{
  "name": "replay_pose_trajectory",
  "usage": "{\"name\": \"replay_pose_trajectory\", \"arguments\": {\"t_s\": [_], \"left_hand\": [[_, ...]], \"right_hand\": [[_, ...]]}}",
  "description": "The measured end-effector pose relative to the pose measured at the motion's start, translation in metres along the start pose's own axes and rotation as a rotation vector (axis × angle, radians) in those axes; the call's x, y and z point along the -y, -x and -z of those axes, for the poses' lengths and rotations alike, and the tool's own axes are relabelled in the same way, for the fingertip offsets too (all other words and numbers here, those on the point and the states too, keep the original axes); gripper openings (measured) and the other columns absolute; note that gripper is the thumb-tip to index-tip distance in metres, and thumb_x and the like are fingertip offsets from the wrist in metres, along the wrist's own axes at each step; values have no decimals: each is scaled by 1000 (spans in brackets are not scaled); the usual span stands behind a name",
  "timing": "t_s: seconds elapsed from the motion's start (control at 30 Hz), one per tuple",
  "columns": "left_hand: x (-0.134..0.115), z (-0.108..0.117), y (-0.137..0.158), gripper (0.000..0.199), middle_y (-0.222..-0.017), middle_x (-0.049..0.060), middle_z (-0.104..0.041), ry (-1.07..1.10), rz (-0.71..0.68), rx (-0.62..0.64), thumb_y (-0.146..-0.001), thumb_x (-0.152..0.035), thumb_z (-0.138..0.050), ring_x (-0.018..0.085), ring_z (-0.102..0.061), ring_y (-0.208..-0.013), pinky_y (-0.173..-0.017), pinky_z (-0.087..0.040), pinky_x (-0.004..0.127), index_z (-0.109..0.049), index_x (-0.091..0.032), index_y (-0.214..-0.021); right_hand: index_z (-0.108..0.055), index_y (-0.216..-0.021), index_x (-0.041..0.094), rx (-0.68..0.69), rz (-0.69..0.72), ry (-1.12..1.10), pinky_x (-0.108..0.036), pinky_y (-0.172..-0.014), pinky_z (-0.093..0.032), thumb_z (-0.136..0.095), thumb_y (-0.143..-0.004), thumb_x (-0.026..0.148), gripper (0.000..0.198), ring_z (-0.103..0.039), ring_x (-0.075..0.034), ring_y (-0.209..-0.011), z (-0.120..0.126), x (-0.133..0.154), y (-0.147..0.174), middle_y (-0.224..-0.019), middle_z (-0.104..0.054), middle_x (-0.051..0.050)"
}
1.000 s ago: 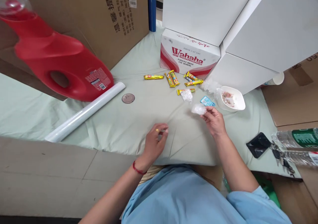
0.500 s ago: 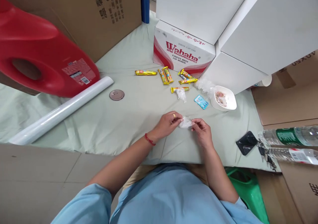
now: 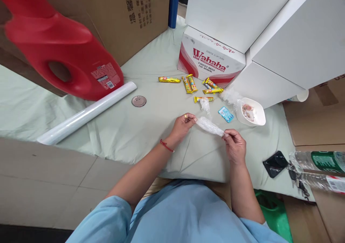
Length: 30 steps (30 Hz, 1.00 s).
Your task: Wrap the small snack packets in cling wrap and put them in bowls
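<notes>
A strip of clear crinkled plastic film [image 3: 209, 126] is stretched between my two hands above the cloth. My left hand [image 3: 183, 124] pinches its left end, and my right hand [image 3: 235, 144] pinches its right end. Just beyond it lie a crumpled bit of clear plastic [image 3: 205, 106] and a yellow-wrapped snack stick [image 3: 199, 99]. More yellow-wrapped sticks [image 3: 189, 84] lie farther back in front of the box. A small blue packet [image 3: 225, 114] rests beyond my right hand, beside a white bowl [image 3: 260, 114] with small wrapped pieces in it.
A Wahaha carton [image 3: 210, 60] and white boxes stand at the back. On the left are a red jug [image 3: 81, 56], a white roll [image 3: 88, 112] and a round brown disc [image 3: 139, 101]. Keys, a black pouch [image 3: 275, 164] and plastic bottles [image 3: 323, 161] lie at right.
My hands have moved apart, drawing the bunched plastic film out into a longer strip. My right hand has shifted right. The whole view has also shifted slightly.
</notes>
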<state>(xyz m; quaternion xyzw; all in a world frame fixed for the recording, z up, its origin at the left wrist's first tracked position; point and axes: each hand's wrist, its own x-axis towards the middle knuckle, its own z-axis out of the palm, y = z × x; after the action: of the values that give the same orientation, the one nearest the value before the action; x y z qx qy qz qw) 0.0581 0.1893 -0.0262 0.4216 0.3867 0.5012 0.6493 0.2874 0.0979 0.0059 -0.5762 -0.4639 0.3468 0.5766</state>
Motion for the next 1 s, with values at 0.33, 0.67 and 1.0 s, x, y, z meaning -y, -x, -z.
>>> {"name": "replay_pose_trajectory", "arguments": {"t_s": [0.33, 0.67, 1.0], "left_hand": [[-9, -3, 12, 38, -106, 8, -76, 49, -2, 374, -80, -53, -87, 17, -67, -92, -91, -53, 35, -75, -19, -90], [-8, 2, 9, 33, -104, 8, -75, -10, -37, 376, -82, -50, -87, 19, -69, -97, -92, -54, 37, -77, -19, -90], [9, -13, 18, 65, -107, 6, -70, -44, 113, 423, -66, -60, -95, 21, -69, -101, -84, -54, 31, -62, -20, -104]], "right_hand": [[-73, -121, 31, 52, -174, 26, -38, -89, -57, -86, -80, 52, 48, -66, -24, -107, 15, 0, -1, -128, -72, -7], [-75, -85, 23, -28, -235, 81, -28, -59, -42, -87, -73, 62, 43, -51, -15, -60, 15, -8, 0, -67, -63, 3], [-76, -100, 22, -121, -45, 286, -31, -66, -55, -73, -90, 51, 31, -64, -17, -68, -35, 2, 24, -88, -73, -3]]}}
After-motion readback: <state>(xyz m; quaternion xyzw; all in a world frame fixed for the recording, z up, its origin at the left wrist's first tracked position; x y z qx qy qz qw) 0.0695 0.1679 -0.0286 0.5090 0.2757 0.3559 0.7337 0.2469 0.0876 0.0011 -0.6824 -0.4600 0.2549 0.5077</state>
